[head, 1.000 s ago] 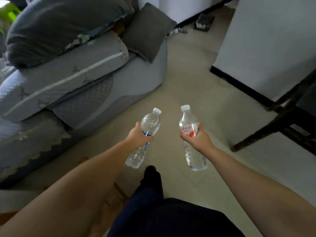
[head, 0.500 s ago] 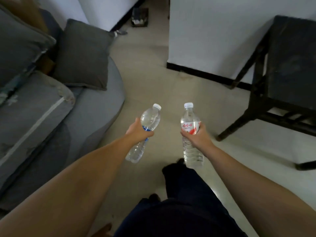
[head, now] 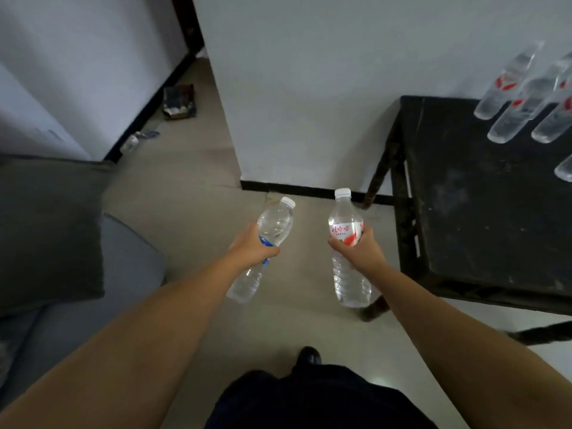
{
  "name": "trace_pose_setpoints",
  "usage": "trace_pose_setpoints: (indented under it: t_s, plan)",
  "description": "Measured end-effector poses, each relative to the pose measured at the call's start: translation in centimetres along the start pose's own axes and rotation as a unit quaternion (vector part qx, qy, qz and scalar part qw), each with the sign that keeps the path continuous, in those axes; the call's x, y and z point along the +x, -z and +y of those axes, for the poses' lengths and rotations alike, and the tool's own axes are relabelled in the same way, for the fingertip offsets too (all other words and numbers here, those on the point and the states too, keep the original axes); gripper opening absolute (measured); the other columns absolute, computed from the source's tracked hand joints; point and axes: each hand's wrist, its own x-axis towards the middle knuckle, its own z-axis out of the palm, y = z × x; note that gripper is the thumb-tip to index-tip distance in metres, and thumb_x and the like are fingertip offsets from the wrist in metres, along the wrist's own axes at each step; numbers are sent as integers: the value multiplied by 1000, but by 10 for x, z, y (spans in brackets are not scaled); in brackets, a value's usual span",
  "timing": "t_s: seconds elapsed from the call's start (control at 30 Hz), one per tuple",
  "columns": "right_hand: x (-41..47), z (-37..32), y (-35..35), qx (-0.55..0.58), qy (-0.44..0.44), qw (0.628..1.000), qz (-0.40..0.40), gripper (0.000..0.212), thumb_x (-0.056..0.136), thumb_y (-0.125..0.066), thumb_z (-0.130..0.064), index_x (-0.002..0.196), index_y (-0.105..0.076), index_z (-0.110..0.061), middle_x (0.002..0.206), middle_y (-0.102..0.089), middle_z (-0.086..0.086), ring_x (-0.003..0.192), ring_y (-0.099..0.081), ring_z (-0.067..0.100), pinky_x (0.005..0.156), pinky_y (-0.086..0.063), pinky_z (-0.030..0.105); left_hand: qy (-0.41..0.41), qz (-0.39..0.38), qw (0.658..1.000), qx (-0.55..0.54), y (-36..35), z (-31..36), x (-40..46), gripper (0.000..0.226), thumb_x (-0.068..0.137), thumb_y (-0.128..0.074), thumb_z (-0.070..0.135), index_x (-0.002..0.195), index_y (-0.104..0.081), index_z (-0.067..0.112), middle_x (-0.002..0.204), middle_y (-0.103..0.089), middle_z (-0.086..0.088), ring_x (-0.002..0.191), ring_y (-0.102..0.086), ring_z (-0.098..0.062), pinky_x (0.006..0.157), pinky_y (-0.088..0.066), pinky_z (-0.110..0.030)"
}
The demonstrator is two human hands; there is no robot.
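We stretch both bare forearms forward, side by side and apart. Our left hand point(head: 252, 250) grips the blue-labelled bottle point(head: 275, 221) round its middle, thumb across the front. Our right hand point(head: 360, 253) wraps the red-labelled bottle point(head: 345, 224), fingers curled.

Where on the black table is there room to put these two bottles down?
The black table is bare across its near and left part, from the left edge to the front edge. The far right corner is crowded with bottles, and another bottle sits at the right edge.
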Motion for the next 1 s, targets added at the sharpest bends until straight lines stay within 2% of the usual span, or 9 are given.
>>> trace_pose_setpoints:
  t_s: [0.2,0.27,0.37,0.47,0.53,0.7,0.77,0.87,1.0]
  plan:
    - [60,-12,37,51,-43,996,53,79,80,-76,-33,142,-29,-19,121,-54,0,111,-58,23,95,-52,43,-24,-65,997,-20,-13,72,84,64,67,-74,20,124,-45,15,95,-63,-3,80,-66,-19,80,-58,-39]
    - [81,-11,50,59,-69,993,70,78,81,-75,-32,142,-28,-20,121,-54,-1,108,-58,21,92,-53,39,-35,-90,995,-3,-23,91,116,59,65,-75,21,116,-45,17,94,-63,-3,77,-66,-18,75,-58,-37]
    - [110,-9,65,85,-94,987,94,76,81,-75,-32,140,-30,-19,114,-57,1,101,-61,20,84,-54,37,-59,-114,991,27,-33,117,157,66,59,-77,28,118,-48,16,102,-64,-6,87,-65,-22,82,-57,-41]
    - [146,-11,80,93,-117,981,125,79,80,-75,-34,141,-27,-20,118,-57,1,104,-61,21,89,-55,41,-84,-148,983,63,-39,148,199,62,72,-76,23,123,-40,15,107,-56,-3,93,-58,-21,78,-51,-33]
    - [181,-21,94,113,-121,973,163,79,82,-73,-34,143,-24,-21,122,-54,0,104,-57,17,91,-52,38,-116,-163,975,99,-42,181,245,63,75,-75,25,125,-38,15,110,-55,-5,95,-57,-22,76,-49,-33]
    - [235,-52,127,154,-128,947,251,80,83,-73,-31,144,-23,-22,117,-50,-4,97,-52,12,71,-47,21,-184,-201,955,113,-49,270,317,54,78,-74,21,122,-43,15,109,-57,-4,86,-56,-15,72,-44,-25]
    - [253,-60,145,184,-143,925,300,80,82,-74,-30,143,-23,-21,115,-51,-4,98,-54,13,65,-47,17,-216,-216,946,105,-60,313,344,57,78,-75,19,126,-45,12,109,-55,-3,96,-56,-18,78,-41,-26]
    - [258,-54,165,204,-168,898,352,79,80,-76,-32,141,-27,-20,118,-54,-1,107,-58,18,82,-51,29,-238,-255,931,104,-90,353,365,63,79,-75,21,131,-40,13,120,-55,-5,112,-56,-24,86,-41,-30]
    - [252,-41,206,211,-195,869,402,75,79,-77,-30,136,-31,-14,116,-54,2,107,-57,19,85,-48,31,-307,-297,895,129,-137,403,368,62,80,-75,25,130,-38,16,117,-54,-2,106,-56,-18,85,-43,-28]
